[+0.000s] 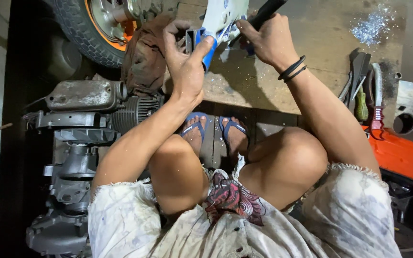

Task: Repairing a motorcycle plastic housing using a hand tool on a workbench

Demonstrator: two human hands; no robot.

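Metal filings [373,25] are already being scattered over the wooden board [264,81] (work looks underway, unfinished); the white part [222,16] is being clamped by the left hand [183,52], a black-handled tool [266,12] gripped by the right hand [266,40].

— Any packages, labels, signs or screens in view?

— None that can be made out. The head view shows no box, wrapper or bag, no sticker or tag, no sign and no display.

— Anything printed at all?

— Nothing that can be told as a label; the surfaces in view look plain or worn.
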